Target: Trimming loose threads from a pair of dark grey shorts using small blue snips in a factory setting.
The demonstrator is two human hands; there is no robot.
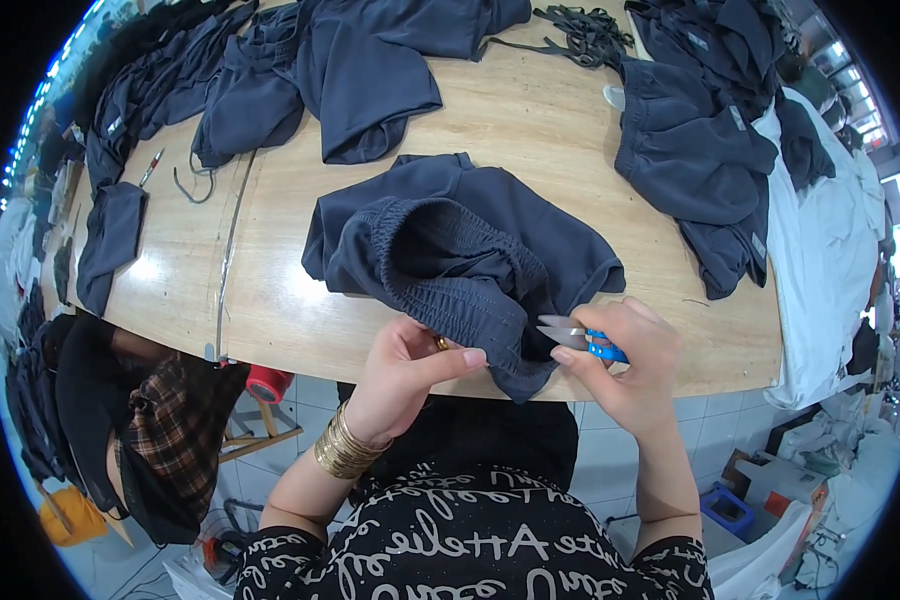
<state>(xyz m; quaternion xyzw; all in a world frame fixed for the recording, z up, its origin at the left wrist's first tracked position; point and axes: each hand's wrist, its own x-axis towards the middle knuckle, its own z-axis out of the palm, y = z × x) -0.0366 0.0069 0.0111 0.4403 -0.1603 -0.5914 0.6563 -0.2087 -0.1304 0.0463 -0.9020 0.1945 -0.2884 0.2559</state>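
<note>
A pair of dark navy shorts (560, 225) with a gathered elastic waistband lies on the table in front of me, its waist opening turned toward me. My left hand (415, 365) pinches the near edge of the waistband between thumb and fingers; gold bangles circle that wrist. In my right hand (635, 360) are small thread snips (605, 345) with blue handles. Their blades stand apart and point left, just beside the waistband's right side. Whether a thread lies between the blades is too small to tell.
The pale wooden table (530, 120) has a seam at left. Navy garments (360, 70) lie along its far side, more shorts (690, 150) at right. Black cords (585, 35) are heaped at the back. A pen (152, 167) lies at left. White cloth (820, 260) hangs over the right edge. Another person sits at left.
</note>
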